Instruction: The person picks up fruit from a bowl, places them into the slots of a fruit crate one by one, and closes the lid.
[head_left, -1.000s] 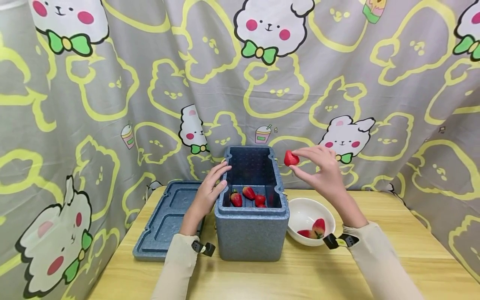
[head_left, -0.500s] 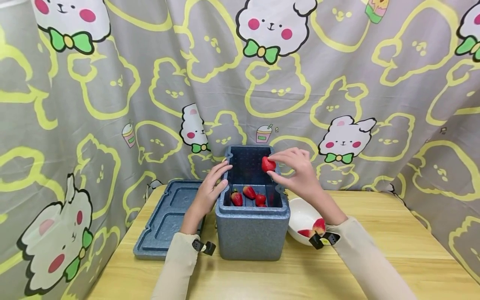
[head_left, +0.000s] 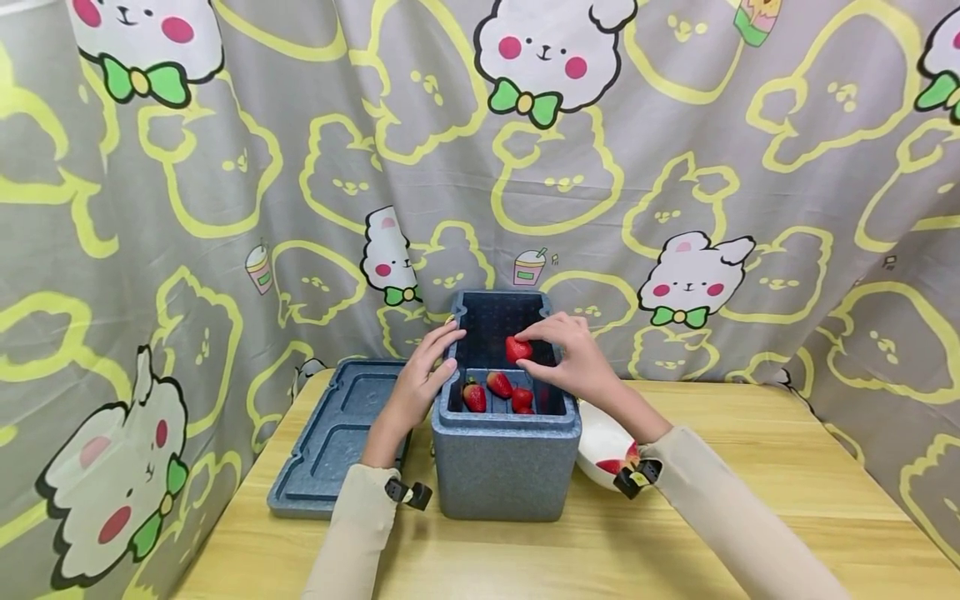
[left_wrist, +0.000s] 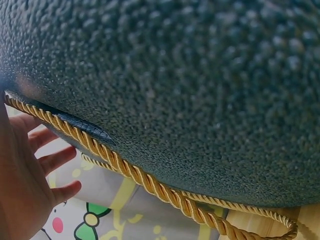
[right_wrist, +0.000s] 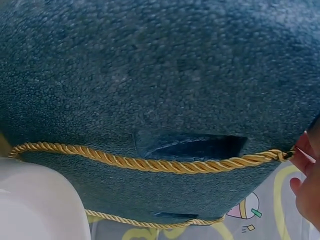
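Note:
In the head view a blue-grey foam box (head_left: 507,475) stands uncovered on the table. Several strawberries (head_left: 474,397) lie on its floor near the front wall. My right hand (head_left: 573,354) pinches one more strawberry (head_left: 517,349) between thumb and fingertips, over the box's opening. My left hand (head_left: 422,379) rests on the box's left rim, fingers extended. Its spread fingers (left_wrist: 57,160) show beside the box's wall in the left wrist view. In the right wrist view only part of the right hand (right_wrist: 309,175) appears at the edge; the pinched strawberry is out of sight there.
Right of the box sits a white bowl (head_left: 600,442) holding strawberries, partly covered by the right forearm. The grooved box lid (head_left: 337,442) lies on the table at the left. Gold rope (right_wrist: 200,166) runs along the box's side. A patterned curtain (head_left: 442,167) hangs behind.
My right hand has carried its strawberry leftward and down, from beside the box to over its opening. The left hand has stayed on the rim.

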